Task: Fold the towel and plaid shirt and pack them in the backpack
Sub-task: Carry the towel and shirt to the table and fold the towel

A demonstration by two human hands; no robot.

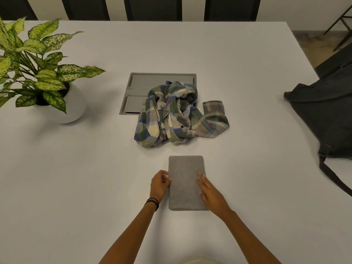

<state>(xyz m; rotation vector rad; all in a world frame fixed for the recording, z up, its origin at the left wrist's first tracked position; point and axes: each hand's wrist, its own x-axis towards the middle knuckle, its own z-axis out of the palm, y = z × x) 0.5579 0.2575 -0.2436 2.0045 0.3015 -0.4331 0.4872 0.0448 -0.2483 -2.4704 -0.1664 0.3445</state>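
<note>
The white desk (76, 178) carries everything. A dark backpack (323, 115) slumps at its right edge, with a strap trailing off toward the near right corner. A potted plant (38, 73) stands by the left edge. At the centre the plaid shirt (175, 115) lies crumpled and unfolded, half covering a grey recessed panel (162, 79). Just short of the shirt, toward the near edge, the grey towel (182, 168) sits folded into a neat rectangle, its long axis running from the near edge to the far edge. The right hand (211, 193) lies flat on the towel's right side with its fingers straight and spread. The left hand (159, 184), dark bands (153, 202) at its wrist, has its fingers curled against the towel's left long edge and seems to pinch it. The towel looks ready to pack. The backpack lies well off to the right of both hands, so the right hand is the nearer one. No brand or writing can be read, only a small reddish tab (328, 146) on the backpack.
</note>
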